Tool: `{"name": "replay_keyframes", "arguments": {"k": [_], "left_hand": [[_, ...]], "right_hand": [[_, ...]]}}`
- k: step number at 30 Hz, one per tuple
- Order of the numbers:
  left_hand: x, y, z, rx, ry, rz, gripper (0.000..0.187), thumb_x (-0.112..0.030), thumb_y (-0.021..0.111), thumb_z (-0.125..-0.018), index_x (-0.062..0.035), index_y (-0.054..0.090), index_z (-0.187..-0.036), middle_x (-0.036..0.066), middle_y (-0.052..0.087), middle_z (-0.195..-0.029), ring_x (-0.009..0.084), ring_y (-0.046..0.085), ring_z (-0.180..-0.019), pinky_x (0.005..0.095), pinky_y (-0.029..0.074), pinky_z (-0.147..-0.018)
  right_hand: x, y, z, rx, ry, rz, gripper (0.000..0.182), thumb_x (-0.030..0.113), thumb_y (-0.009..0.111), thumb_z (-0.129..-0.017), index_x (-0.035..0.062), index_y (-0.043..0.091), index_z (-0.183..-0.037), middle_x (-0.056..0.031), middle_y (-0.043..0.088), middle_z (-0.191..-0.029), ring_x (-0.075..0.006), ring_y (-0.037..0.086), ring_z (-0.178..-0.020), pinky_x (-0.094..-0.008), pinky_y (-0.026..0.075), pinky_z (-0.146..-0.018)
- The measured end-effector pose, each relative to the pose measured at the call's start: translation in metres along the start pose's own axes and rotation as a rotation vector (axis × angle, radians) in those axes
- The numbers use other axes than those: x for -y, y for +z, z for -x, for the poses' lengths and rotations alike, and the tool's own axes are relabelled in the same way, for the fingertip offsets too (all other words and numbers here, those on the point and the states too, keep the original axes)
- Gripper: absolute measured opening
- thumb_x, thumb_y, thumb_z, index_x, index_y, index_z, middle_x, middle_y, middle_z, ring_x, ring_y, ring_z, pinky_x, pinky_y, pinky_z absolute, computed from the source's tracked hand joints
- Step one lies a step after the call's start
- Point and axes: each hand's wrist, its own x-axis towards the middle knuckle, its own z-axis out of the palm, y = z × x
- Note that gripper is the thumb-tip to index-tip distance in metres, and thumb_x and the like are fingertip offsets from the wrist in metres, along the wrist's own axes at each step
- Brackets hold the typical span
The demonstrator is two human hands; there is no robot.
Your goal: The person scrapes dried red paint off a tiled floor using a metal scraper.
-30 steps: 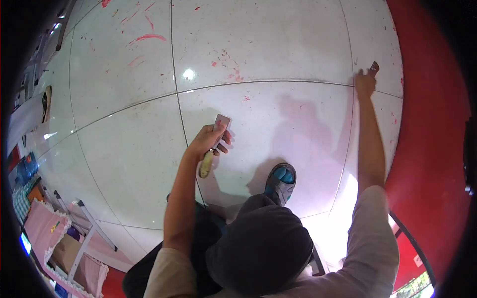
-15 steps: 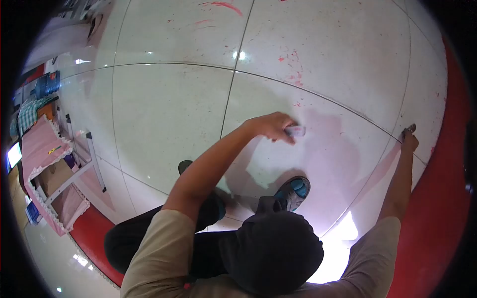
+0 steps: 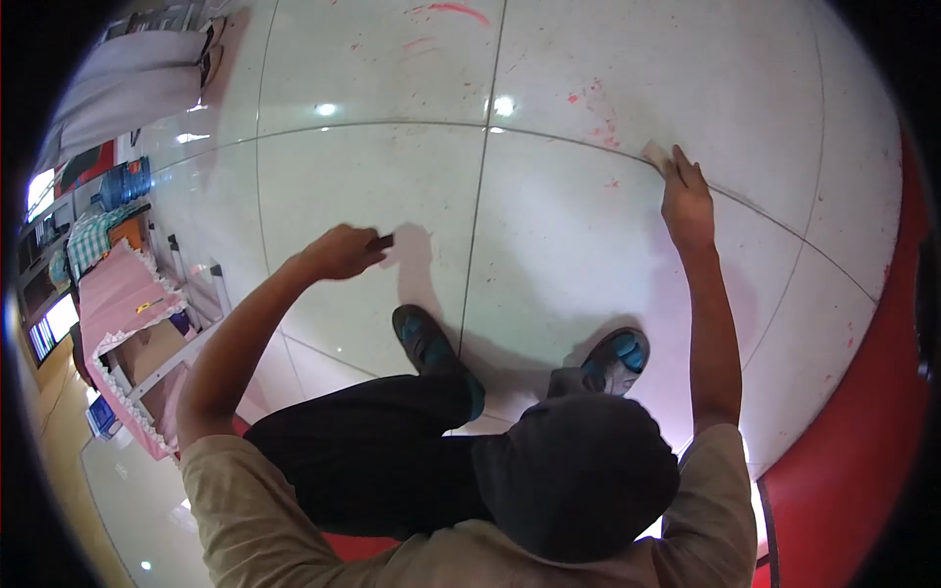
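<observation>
My left hand (image 3: 343, 253), at the left over the white tiled floor (image 3: 363, 196), is closed round a small dark flat piece (image 3: 383, 241) whose end sticks out past the fingers. Farther right, my right hand (image 3: 690, 208) reaches forward and grips a small pale flat piece (image 3: 656, 154), held low beside a tile joint. What kind either piece is cannot be made out. Red smears (image 3: 600, 118) and dark specks mark the tiles ahead and to the left of the right hand.
My shoes (image 3: 427, 338) rest on the tiles below the hands. At left stands a table with a pink cloth (image 3: 118, 294), and behind it a blue water bottle (image 3: 125, 181). Another person's trouser legs (image 3: 147, 73) show upper left. A red strip (image 3: 843, 451) edges the floor at right.
My left hand has moved left, away from the middle. My right hand has come in from the far right and forward. The view has shifted slightly, showing more of the other person's legs.
</observation>
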Motion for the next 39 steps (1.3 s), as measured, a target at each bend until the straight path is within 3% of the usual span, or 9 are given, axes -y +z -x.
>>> {"name": "replay_keyframes", "arguments": {"k": [4,9,17,20,25,26,30,34,39], "left_hand": [[-0.018,0.034,0.093,-0.037,-0.242,0.221,0.027,-0.027,0.056,-0.09,-0.0006,0.057,-0.094,0.021,0.064,-0.079,0.041,0.061,-0.077,0.0472,0.048,-0.068],[-0.025,0.108,0.137,-0.082,-0.33,0.567,0.029,-0.029,0.056,-0.092,-0.0002,0.058,-0.089,0.016,0.064,-0.072,0.0355,0.064,-0.071,0.0429,0.048,-0.064],[-0.041,0.156,0.17,-0.027,-0.412,0.702,0.029,-0.025,0.054,-0.093,0.0008,0.058,-0.106,0.015,0.064,-0.081,0.0239,0.064,-0.075,0.0355,0.05,-0.069],[-0.04,0.169,0.174,-0.072,-0.363,0.8,0.03,-0.025,0.054,-0.094,0.0022,0.058,-0.106,0.014,0.064,-0.082,0.0198,0.062,-0.076,0.0337,0.049,-0.07],[-0.054,0.148,0.163,-0.019,-0.512,0.997,0.028,-0.022,0.052,-0.096,0.003,0.058,-0.108,0.011,0.063,-0.082,0.0174,0.061,-0.078,0.0324,0.047,-0.071],[-0.054,0.148,0.163,-0.037,-0.471,0.987,0.028,-0.023,0.052,-0.096,0.0026,0.058,-0.104,0.011,0.064,-0.08,0.0177,0.061,-0.076,0.0324,0.047,-0.07],[-0.053,0.152,0.16,-0.103,-0.38,1.016,0.029,-0.027,0.054,-0.095,0.0018,0.059,-0.097,0.011,0.065,-0.076,0.0181,0.062,-0.072,0.0322,0.048,-0.067],[-0.05,0.138,0.15,-0.17,-0.402,0.994,0.029,-0.027,0.054,-0.095,0.0016,0.059,-0.096,0.011,0.065,-0.077,0.0191,0.063,-0.073,0.0327,0.048,-0.068],[-0.052,0.138,0.152,-0.104,-0.334,0.842,0.026,-0.025,0.053,-0.095,-0.0004,0.061,-0.096,0.012,0.065,-0.079,0.0211,0.065,-0.075,0.0351,0.05,-0.07]], "right_hand": [[0.026,0.031,0.015,-0.066,-0.002,0.081,0.047,-0.002,0.047,-0.081,0.0041,0.053,-0.127,-0.0154,0.05,-0.135,-0.0331,0.046,-0.125,-0.0417,0.035,-0.109],[0.194,0.056,0.122,0.395,-0.757,-0.33,0.046,0.006,0.053,-0.082,0.0024,0.051,-0.128,-0.0099,0.057,-0.127,-0.0211,0.053,-0.12,-0.0387,0.035,-0.11],[0.205,0.088,0.055,0.253,-0.727,-0.008,0.049,0.007,0.045,-0.084,-0.0017,0.044,-0.133,-0.0156,0.047,-0.137,-0.0271,0.047,-0.125,-0.0407,0.031,-0.112],[0.196,0.07,0.12,0.462,-1.149,-0.499,0.053,0.009,0.046,-0.085,0.0009,0.038,-0.137,-0.0146,0.04,-0.144,-0.0263,0.043,-0.13,-0.0405,0.03,-0.112],[0.177,0.139,0.017,0.329,-0.376,-0.156,0.055,0.003,0.042,-0.086,-0.0018,0.034,-0.14,-0.016,0.036,-0.146,-0.0257,0.036,-0.135,-0.0389,0.03,-0.112],[0.182,0.112,0.026,0.163,-0.466,0.286,0.053,0.002,0.043,-0.085,-0.0027,0.037,-0.138,-0.017,0.039,-0.144,-0.0259,0.039,-0.133,-0.0386,0.032,-0.111],[0.221,0.052,0.131,0.379,-0.841,-0.517,0.043,0.003,0.047,-0.084,-0.0007,0.052,-0.126,-0.0191,0.053,-0.131,-0.0279,0.051,-0.124,-0.0408,0.036,-0.109],[0.194,0.077,0.034,0.266,-0.383,-0.425,0.045,0.004,0.046,-0.085,-0.0008,0.047,-0.13,-0.015,0.055,-0.128,-0.029,0.052,-0.12,-0.0429,0.039,-0.105],[0.216,0.077,0.158,0.478,-0.731,-0.351,0.045,0.006,0.047,-0.084,0.0005,0.048,-0.129,-0.0157,0.054,-0.13,-0.0266,0.052,-0.12,-0.0441,0.034,-0.109]]}}
